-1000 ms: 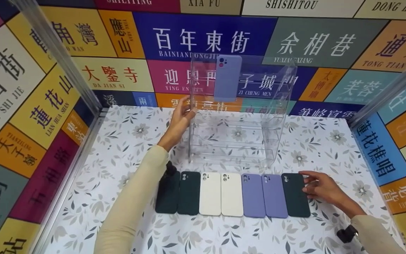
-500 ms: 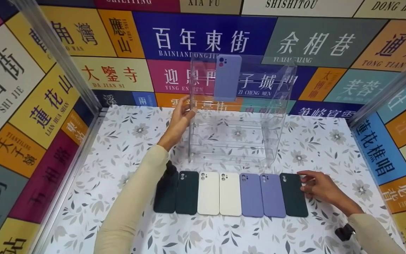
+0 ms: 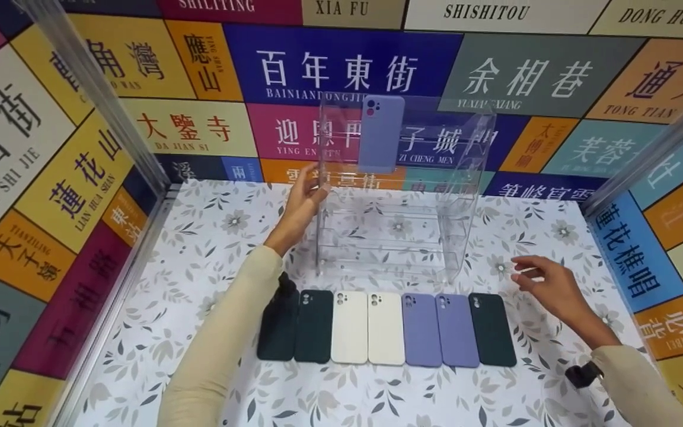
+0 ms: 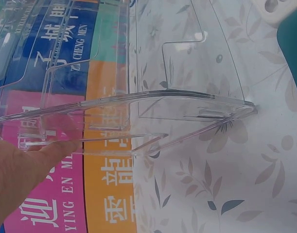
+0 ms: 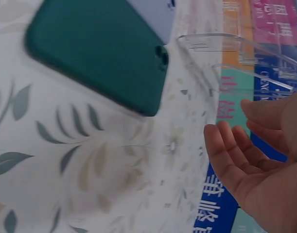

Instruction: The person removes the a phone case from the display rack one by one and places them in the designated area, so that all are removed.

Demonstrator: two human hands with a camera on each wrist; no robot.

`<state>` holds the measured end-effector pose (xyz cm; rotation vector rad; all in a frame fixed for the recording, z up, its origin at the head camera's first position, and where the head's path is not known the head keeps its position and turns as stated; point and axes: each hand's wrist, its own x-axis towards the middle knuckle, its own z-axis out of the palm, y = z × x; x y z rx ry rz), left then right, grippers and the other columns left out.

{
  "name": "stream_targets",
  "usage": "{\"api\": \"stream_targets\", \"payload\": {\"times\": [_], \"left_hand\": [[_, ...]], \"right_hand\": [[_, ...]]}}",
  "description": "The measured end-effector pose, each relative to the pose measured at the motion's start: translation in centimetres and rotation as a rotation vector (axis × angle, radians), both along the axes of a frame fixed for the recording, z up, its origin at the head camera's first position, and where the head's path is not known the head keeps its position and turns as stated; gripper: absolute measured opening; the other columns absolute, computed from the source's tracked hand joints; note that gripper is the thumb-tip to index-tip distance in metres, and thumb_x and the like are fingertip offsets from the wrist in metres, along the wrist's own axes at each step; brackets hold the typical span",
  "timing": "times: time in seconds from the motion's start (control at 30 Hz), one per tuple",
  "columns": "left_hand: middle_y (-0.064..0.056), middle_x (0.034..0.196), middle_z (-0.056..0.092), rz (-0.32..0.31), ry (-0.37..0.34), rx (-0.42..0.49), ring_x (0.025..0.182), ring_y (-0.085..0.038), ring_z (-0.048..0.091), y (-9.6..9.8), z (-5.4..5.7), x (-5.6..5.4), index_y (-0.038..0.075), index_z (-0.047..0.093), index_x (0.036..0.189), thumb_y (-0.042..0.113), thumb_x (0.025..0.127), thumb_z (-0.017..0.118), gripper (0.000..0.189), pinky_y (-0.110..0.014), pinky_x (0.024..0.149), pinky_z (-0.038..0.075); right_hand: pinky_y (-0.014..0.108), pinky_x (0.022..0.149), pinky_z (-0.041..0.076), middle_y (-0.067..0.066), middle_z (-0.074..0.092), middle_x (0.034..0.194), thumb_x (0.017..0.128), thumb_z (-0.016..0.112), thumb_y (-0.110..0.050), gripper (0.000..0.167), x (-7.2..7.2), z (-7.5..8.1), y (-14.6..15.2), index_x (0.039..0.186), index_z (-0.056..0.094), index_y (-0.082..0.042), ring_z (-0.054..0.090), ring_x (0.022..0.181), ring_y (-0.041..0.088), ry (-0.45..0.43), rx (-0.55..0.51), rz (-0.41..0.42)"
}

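Note:
My left hand point(image 3: 307, 196) grips the left side of a clear tiered display stand point(image 3: 389, 261). In the left wrist view its thumb point(image 4: 61, 148) lies along the stand's side panel, and the other fingers are mostly hidden. High on the stand leans a purple phone case point(image 3: 382, 133). Before the stand runs a row of phone cases: dark green ones point(image 3: 313, 326) at the left, white ones point(image 3: 350, 326), purple ones point(image 3: 422, 329), and a dark green one point(image 3: 493, 329) at the right end. My right hand point(image 3: 549, 284) hovers beyond that last case, fingers loosely bent, holding nothing.
A floral-patterned cloth point(image 3: 229, 391) covers the table. Printed sign panels point(image 3: 341, 53) stand behind it and on both sides, with metal posts point(image 3: 134, 136) at the corners. My left sleeve point(image 3: 217, 344) partly covers the leftmost dark green case.
My right hand has let go of the right-end dark green case and moved up and away from it. The row shifted slightly left earlier. My left hand stays on the stand.

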<state>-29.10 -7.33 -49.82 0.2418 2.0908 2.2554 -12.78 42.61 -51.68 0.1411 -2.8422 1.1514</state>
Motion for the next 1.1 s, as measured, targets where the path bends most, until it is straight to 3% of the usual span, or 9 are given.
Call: {"api": "stream_targets", "payload": {"times": [0.2,0.4,0.5,0.7,0.9,1.1], "left_hand": [[-0.022,0.159,0.055,-0.001,-0.006,-0.009,0.135,-0.037,0.06,-0.1,-0.1,-0.1,0.016,0.042,0.164,0.019,0.11,0.063,0.058,-0.042,0.093,0.046],[-0.021,0.16,0.054,0.002,-0.014,-0.015,0.14,-0.039,0.058,-0.2,-0.1,-0.1,0.014,0.041,0.166,0.02,0.111,0.062,0.06,-0.053,0.104,0.046],[-0.019,0.159,0.055,0.006,-0.014,-0.012,0.139,-0.036,0.059,-0.2,-0.1,-0.1,0.014,0.041,0.166,0.017,0.111,0.061,0.059,-0.054,0.107,0.047],[-0.016,0.154,0.059,0.002,-0.001,-0.015,0.134,-0.034,0.061,-0.2,-0.1,0.0,0.014,0.041,0.166,0.017,0.111,0.06,0.058,-0.048,0.099,0.047],[-0.016,0.159,0.056,-0.008,-0.01,-0.026,0.141,-0.037,0.058,-0.2,-0.1,0.0,0.017,0.039,0.168,0.023,0.111,0.061,0.061,-0.056,0.108,0.048],[-0.016,0.158,0.057,-0.003,-0.022,-0.02,0.142,-0.037,0.057,0.0,0.1,0.1,0.02,0.038,0.169,0.021,0.11,0.063,0.063,-0.046,0.097,0.047]], "right_hand": [[0.006,0.079,0.051,0.027,0.073,0.124,0.106,0.074,-0.007,0.035,-1.4,2.3,-1.1,0.138,0.071,0.004,0.061,0.095,-0.014,0.081,-0.015,-0.02],[0.004,0.084,0.048,0.024,0.073,0.127,0.108,0.073,-0.012,0.037,-2.9,4.2,-2.2,0.142,0.07,0.0,0.062,0.1,-0.01,0.124,-0.066,-0.049],[0.005,0.086,0.048,0.023,0.072,0.127,0.108,0.073,-0.012,0.042,-3.4,4.8,-2.8,0.148,0.067,-0.002,0.063,0.101,-0.008,0.145,-0.096,-0.064],[0.006,0.087,0.05,0.021,0.072,0.125,0.107,0.073,-0.008,0.043,-4.3,5.6,-3.7,0.148,0.066,-0.003,0.065,0.102,-0.004,0.198,-0.128,-0.071],[0.007,0.086,0.051,0.017,0.071,0.127,0.107,0.073,-0.011,0.043,-4.8,6.5,-4.7,0.149,0.066,-0.005,0.066,0.103,-0.002,0.217,-0.154,-0.079],[0.008,0.089,0.05,0.017,0.072,0.127,0.106,0.075,-0.01,0.042,-5.2,7.4,-5.6,0.147,0.068,-0.004,0.066,0.104,0.001,0.251,-0.167,-0.076]]}}
